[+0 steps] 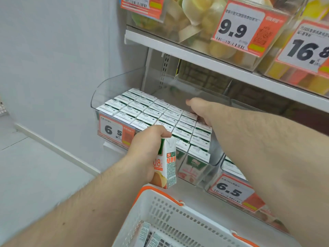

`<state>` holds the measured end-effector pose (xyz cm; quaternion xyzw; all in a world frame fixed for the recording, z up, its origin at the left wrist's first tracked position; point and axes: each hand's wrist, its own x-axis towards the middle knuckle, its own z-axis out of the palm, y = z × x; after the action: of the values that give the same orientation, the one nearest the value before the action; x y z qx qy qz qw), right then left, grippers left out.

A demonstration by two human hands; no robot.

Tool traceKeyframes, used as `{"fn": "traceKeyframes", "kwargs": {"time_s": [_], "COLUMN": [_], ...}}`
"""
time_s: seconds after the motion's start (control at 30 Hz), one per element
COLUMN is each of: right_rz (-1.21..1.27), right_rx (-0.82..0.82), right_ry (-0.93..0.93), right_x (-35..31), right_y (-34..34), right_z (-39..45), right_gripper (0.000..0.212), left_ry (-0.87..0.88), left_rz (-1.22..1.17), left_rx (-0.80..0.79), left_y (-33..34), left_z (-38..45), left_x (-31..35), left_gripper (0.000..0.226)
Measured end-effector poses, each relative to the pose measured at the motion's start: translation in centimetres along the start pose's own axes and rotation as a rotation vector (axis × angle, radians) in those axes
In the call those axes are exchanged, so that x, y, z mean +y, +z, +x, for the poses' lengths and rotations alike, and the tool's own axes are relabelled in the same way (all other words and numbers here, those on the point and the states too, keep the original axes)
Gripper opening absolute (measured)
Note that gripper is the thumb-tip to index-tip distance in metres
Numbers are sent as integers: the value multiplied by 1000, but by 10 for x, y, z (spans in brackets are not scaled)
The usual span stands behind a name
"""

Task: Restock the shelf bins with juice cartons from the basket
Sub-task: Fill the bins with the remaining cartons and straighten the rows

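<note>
Looking down at a store shelf (222, 67) here, white and running across above both hands, with clear tubs of yellow snack packs on top and price tags reading 9.9 and 16.8. Below it, right in front of the hands, sits the big clear shelf bin (106, 88), packed with rows of small white-topped juice cartons (153, 111) standing upright; the back right part of the bin, just past the right hand, has no cartons. A 6.5 price tag (114, 131) hangs on the bin's front, just left of the left hand. A second bin (231, 184) with another 6.5 tag sits under the right forearm. Closest to the camera, below both arms, is the white basket (160, 211) with orange handles (a few more cartons lie in its bottom).

The right hand (203, 111) reaches into the bin over the carton rows, back of the hand up, thumb sticking out to the left. Its fingers are hidden behind the hand, so I can't tell whether it grips anything.

The left hand (147, 148) is wrapped around one juice carton (167, 163), holding it upright, just above the basket's rim and in front of the bin's front edge.
</note>
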<state>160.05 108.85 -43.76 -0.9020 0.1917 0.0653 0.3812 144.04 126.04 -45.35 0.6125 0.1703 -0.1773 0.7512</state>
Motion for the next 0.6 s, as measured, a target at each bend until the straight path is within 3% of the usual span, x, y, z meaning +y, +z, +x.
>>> {"fn": "traceKeyframes", "kwargs": {"time_s": [0.2, 0.33, 0.4, 0.47, 0.53, 0.6], "right_rz": [20, -206, -417, -494, -334, -167], "right_rx": [-61, -116, -19, 193, 345, 371], "right_ry": [10, -26, -132, -382, -582, -666], "right_x": [5, -3, -9, -12, -4, 17], "right_y": [-4, -6, -5, -4, -3, -3], "right_z": [-7, -37, -58, -86, -126, -171], "right_gripper": [64, 71, 72, 59, 47, 48], "left_ry": [9, 34, 48, 82, 120, 149], "left_rz": [-24, -72, -88, -94, -101, -93], "left_rx": [-10, -62, -95, -126, -161, -202], "left_y": [-2, -6, -6, -2, 5, 14], "left_z": [-4, -14, -21, -29, -38, -48], "left_x": [-1, -4, -5, -7, -9, -13], "left_gripper": [20, 23, 26, 29, 33, 35]}}
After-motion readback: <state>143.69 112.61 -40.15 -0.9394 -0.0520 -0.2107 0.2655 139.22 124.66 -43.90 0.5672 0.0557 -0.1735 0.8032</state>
